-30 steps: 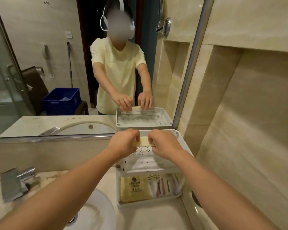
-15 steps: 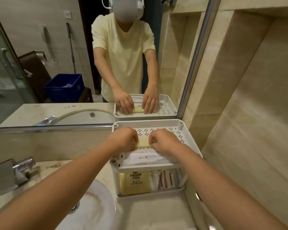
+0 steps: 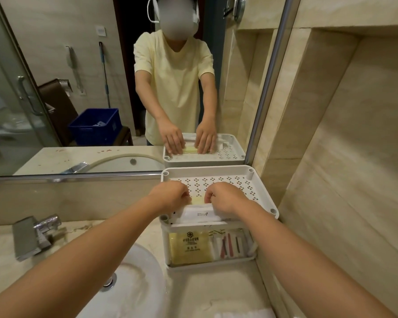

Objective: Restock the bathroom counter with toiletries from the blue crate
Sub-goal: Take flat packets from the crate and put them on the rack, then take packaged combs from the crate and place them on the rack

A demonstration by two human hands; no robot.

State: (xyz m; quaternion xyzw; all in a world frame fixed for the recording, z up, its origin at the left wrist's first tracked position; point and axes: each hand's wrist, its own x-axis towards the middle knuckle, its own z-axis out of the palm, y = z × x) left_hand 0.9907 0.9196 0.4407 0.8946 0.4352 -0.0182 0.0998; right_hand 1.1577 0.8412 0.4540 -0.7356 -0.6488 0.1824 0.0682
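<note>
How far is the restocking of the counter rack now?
Done: lower shelf holds a yellow packet and small sachets; white packets lie on the top tray. In hand: left hand and right hand place a pale yellow packet. Remaining items cannot be judged.

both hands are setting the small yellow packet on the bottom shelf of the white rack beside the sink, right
Not quite. The head view shows the left hand and right hand setting the small yellow packet on the perforated top shelf of the white rack, behind the white sachets. The bottom shelf already holds a larger yellow packet. The rack does stand beside the sink.
</note>
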